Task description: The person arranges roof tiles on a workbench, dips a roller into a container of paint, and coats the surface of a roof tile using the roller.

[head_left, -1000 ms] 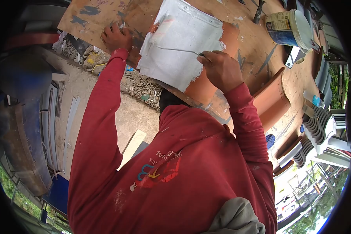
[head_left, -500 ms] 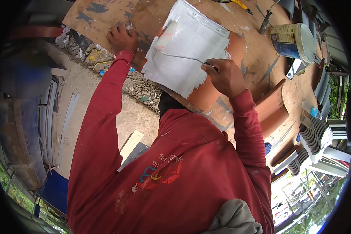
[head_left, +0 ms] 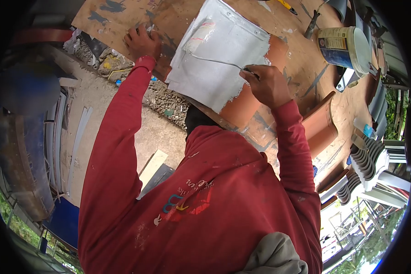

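Observation:
My right hand (head_left: 268,84) is closed around the handle of a paint roller. Its thin wire frame (head_left: 217,60) runs left to the white-coated roller head (head_left: 201,36). That head lies on a roof tile (head_left: 223,50) covered mostly in wet white-grey paint. Bare terracotta (head_left: 244,107) shows along the tile's right and lower right sides. Left of the tile, my left hand (head_left: 144,43) rests on the wooden tabletop near its edge, fingers apart and holding nothing.
A paint bucket (head_left: 345,48) lies tilted at the right of the table (head_left: 306,68), with a white-bladed tool (head_left: 345,80) by it. Another terracotta tile (head_left: 322,121) sits nearer me. Stacked curved tiles (head_left: 370,157) stand far right. Gravel (head_left: 166,102) lies below the table edge.
My right hand has shifted slightly right, and the roller has moved a little with it across the painted tile. My left hand stays in almost the same place.

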### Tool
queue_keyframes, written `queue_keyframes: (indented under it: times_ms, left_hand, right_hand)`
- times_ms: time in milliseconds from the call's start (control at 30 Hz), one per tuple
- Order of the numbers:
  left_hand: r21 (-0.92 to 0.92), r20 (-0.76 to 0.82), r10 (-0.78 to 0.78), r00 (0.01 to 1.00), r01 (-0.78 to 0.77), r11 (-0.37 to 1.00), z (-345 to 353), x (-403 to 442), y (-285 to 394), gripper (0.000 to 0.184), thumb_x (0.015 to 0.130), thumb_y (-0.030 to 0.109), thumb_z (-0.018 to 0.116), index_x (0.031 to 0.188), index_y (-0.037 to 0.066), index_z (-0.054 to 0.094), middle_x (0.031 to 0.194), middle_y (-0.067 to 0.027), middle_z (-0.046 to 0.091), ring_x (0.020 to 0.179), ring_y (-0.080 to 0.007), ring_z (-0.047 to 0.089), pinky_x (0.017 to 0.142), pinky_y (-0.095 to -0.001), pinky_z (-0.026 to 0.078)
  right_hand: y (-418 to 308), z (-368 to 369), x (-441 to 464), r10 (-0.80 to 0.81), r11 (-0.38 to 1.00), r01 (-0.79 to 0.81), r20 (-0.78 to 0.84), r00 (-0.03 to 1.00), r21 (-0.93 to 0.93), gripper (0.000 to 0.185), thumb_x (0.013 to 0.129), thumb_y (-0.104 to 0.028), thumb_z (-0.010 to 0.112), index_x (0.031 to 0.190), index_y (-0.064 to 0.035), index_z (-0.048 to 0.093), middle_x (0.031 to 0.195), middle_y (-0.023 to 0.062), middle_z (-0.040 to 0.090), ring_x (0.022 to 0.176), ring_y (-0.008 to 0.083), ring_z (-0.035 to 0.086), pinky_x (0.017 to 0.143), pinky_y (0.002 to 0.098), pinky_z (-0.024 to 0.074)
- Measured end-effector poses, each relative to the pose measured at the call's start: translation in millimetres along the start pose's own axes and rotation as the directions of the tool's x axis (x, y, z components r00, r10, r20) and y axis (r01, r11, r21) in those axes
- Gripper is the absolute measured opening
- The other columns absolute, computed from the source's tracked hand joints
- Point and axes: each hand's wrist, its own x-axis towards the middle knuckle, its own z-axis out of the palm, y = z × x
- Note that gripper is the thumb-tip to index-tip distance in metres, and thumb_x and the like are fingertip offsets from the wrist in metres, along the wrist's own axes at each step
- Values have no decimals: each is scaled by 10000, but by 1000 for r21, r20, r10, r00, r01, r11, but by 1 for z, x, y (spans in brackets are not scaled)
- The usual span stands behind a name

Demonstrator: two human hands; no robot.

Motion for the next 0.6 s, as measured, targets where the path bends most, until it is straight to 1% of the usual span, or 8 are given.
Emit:
queue_keyframes:
  times_ms: [100,200,233,300,333,400,533,600]
  left_hand:
    - [35,-27,14,1000,-13,999,2,0,1,386,882,329,646,1180,84,653,1246,-174,554,1133,-422,514,979,-563,451]
    - [51,-18,6,1000,-5,999,-2,1,2,375,894,334,656,1178,89,642,1230,-173,555,1123,-427,524,961,-554,466]
    - [48,-13,7,1000,-6,999,-3,0,2,375,894,334,656,1178,89,642,1230,-173,555,1123,-427,524,961,-554,466]
    - [79,27,-5,1000,3,997,-2,1,3,380,890,337,660,1183,96,648,1228,-169,556,1119,-425,527,956,-552,467]
    - [78,27,0,1000,-2,997,-1,0,5,380,890,337,660,1183,96,648,1228,-169,556,1119,-425,527,956,-552,467]
    - [51,-7,3,1000,-3,999,-2,0,3,380,885,337,663,1183,102,654,1224,-170,557,1114,-424,527,954,-550,468]
    - [49,-30,9,1000,-8,999,-2,-2,2,377,883,335,664,1182,105,658,1221,-172,558,1106,-424,529,953,-549,468]
    - [65,-7,24,1000,-24,998,-2,0,2,384,884,338,664,1188,104,658,1222,-175,557,1101,-425,531,951,-551,468]
  right_hand:
    - [-5,-18,12,173,967,-126,207,963,-223,236,933,-319,711,959,-105,809,802,154,731,762,367,706,696,465,560]
    - [-8,-33,16,61,967,-14,176,982,-255,232,936,-320,708,951,-114,814,799,147,731,762,362,707,692,470,561]
    - [-8,-29,17,67,966,-20,178,982,-257,232,936,-320,708,951,-114,814,799,147,731,762,362,707,692,470,561]
    - [-7,-20,24,-109,968,125,84,990,-219,274,950,-341,711,995,-91,814,790,147,735,743,348,704,692,439,560]
    - [-5,-20,24,-106,968,121,81,991,-218,274,950,-341,711,995,-91,814,790,147,735,743,348,704,692,439,560]
    - [-5,-18,26,34,968,13,180,983,-252,282,956,-348,701,998,-93,815,811,136,734,762,340,700,700,441,556]
    - [-6,-26,24,18,981,15,167,986,-193,272,957,-340,697,1004,-100,815,819,130,732,765,342,693,700,450,553]
    - [-11,-31,26,23,953,36,189,982,-301,267,953,-338,697,1007,-106,817,837,144,740,771,356,700,710,458,557]
